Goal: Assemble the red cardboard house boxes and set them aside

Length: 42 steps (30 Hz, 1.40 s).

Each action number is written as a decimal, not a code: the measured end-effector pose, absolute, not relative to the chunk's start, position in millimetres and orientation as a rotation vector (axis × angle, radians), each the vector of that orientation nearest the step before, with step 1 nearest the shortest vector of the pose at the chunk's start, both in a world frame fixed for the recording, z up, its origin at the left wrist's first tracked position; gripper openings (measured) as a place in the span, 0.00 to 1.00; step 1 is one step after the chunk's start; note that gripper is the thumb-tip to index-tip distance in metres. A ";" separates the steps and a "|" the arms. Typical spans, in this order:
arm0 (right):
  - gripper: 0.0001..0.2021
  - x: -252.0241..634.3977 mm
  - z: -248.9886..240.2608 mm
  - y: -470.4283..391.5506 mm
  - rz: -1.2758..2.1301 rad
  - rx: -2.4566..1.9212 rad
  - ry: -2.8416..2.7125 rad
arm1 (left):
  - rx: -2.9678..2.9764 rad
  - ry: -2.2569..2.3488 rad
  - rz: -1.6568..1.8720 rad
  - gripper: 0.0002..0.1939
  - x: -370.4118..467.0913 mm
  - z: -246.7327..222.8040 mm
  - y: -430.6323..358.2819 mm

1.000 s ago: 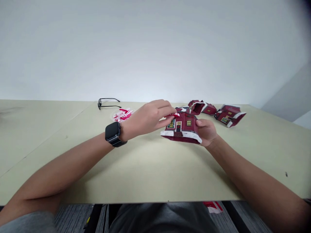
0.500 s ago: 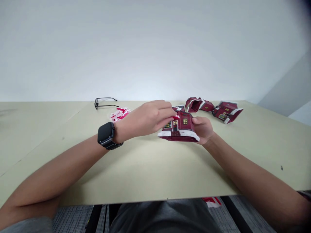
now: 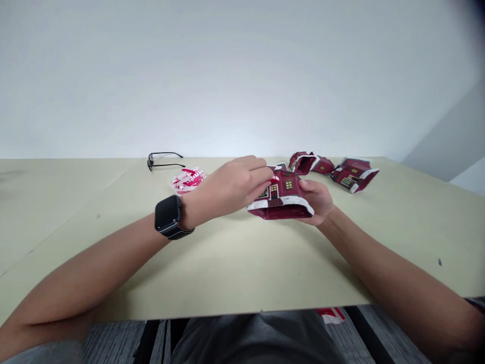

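Above the near half of the table [image 3: 265, 273], the dark red toy house [image 3: 297, 194] is tipping back: its white-edged hollow base is facing the near side, its door and windows are facing upward, and its roof is pointing far. Its long bottom edge is running left to right. The right hand [image 3: 317, 202] is gripping the house at its right end, thumb resting on the wall, other fingers mostly hidden. The left hand [image 3: 237, 184] is pinching a small red-and-white piece [image 3: 275, 179] against the front, over the door. Farther left, a heap of red-and-white pieces [image 3: 188, 179] is lying near black glasses [image 3: 150, 162]; at far right, more red houses [image 3: 354, 174] are lying on their sides.
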State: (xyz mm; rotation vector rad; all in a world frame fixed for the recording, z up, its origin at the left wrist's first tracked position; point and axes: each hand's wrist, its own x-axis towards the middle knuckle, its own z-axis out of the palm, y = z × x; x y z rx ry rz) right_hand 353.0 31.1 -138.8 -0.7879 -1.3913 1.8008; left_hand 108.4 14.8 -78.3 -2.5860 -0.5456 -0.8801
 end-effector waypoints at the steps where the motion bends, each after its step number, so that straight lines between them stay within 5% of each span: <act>1: 0.30 353.0 -139.0 31.3 1.792 -0.802 -1.405 | -2.588 -0.560 -0.897 0.11 109.1 -79.1 14.6; 14: 0.27 355.3 -145.2 36.7 1.982 -0.523 -1.361 | -2.735 -0.524 -1.092 0.14 108.5 -84.8 23.2; 19: 0.32 348.2 -146.1 33.3 1.844 -0.628 -1.507 | -2.878 -0.591 -0.767 0.14 107.2 -76.0 18.6; 22: 0.40 335.7 -145.2 27.0 1.601 -0.701 -1.701 | -2.899 -0.782 -0.730 0.12 108.0 -70.8 12.5; 26: 0.62 317.0 -151.0 16.8 1.444 -0.790 -1.813 | -2.946 -1.129 -0.571 0.23 108.8 -71.2 7.5; 30: 0.69 306.8 -160.5 10.8 1.403 -0.724 -1.887 | -3.037 -1.309 -0.278 0.19 104.7 -68.3 6.2; 37: 0.64 315.0 -156.9 12.1 1.238 -0.716 -1.970 | -2.946 -1.539 0.356 0.27 72.6 -45.0 11.4; 42: 0.55 327.5 -153.6 24.3 1.160 -0.887 -1.838 | -2.639 -1.831 0.654 0.22 30.3 -25.9 23.3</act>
